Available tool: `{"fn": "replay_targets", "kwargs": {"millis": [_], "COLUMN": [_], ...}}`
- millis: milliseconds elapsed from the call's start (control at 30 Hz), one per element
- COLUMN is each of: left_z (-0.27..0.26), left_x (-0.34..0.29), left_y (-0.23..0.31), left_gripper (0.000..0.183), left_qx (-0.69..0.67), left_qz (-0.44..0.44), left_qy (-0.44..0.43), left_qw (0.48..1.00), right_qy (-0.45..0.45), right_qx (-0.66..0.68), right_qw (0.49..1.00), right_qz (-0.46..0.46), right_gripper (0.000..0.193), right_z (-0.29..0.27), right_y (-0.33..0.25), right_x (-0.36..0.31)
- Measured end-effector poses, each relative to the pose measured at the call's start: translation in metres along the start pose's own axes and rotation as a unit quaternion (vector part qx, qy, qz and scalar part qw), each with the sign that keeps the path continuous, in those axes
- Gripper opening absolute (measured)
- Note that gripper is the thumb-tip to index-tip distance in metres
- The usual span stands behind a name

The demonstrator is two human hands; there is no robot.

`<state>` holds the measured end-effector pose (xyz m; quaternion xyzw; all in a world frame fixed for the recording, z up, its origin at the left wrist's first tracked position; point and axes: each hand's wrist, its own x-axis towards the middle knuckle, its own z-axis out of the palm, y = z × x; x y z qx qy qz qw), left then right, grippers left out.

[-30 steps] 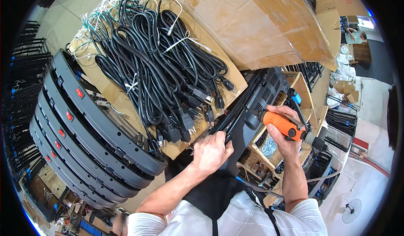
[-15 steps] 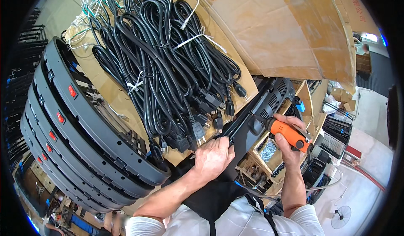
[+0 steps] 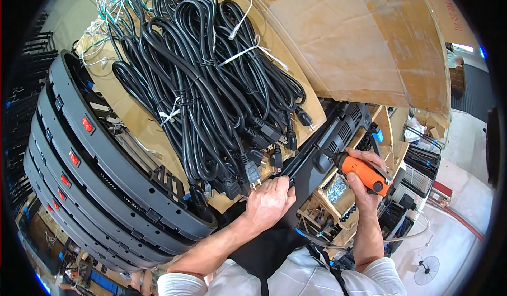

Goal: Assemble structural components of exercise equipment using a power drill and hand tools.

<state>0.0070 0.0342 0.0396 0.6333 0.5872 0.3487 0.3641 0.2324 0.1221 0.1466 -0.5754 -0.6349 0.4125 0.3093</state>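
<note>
In my right hand (image 3: 365,182) is an orange power screwdriver (image 3: 362,173), fingers wrapped round its body. Its dark front end points left, toward a long black plastic housing (image 3: 346,130) with vent slots. My left hand (image 3: 268,202) is closed at the near edge of that housing, fingers curled down; the grip is partly hidden by the knuckles. Just beyond it a black power plug (image 3: 251,173) with bare prongs lies close to the knuckles. That plug belongs to a big heap of bundled black power cords (image 3: 203,85), tied with white ties, on a cardboard sheet (image 3: 311,108).
At the left stands a stack of curved grey frames (image 3: 119,153) with red switches. A wooden bin of screws (image 3: 336,190) sits below the screwdriver. Tall cardboard (image 3: 359,37) rises behind the cords. A pale hose (image 3: 406,236) runs at the lower right, near a fan (image 3: 426,268).
The view has shifted slightly. Both hands keep nearly the same place, the left still at the housing edge and the right still round the screwdriver.
</note>
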Motion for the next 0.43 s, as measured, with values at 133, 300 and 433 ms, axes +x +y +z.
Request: {"fn": "replay_targets", "kwargs": {"millis": [133,300,433], "left_z": [-0.0001,0.0010,0.0035], "left_x": [0.0009,-0.0010,-0.0007], "left_y": [-0.0002,0.0006,-0.0015], "left_gripper": [0.024,0.024,0.029], "left_qx": [-0.008,-0.006,-0.004], "left_qz": [0.004,-0.001,-0.006], "left_qy": [0.010,0.007,0.025], "left_qw": [1.000,1.000,1.000], "right_qy": [-0.002,-0.001,-0.008], "right_qx": [-0.013,-0.004,-0.015], "right_qw": [1.000,1.000,0.999], "right_qz": [-0.002,0.009,0.031], "right_gripper": [0.055,0.055,0.057], "right_z": [-0.0001,0.0011,0.0006], "right_y": [-0.0012,-0.0035,-0.0065], "right_x": [0.0018,0.0006,0.0016]}}
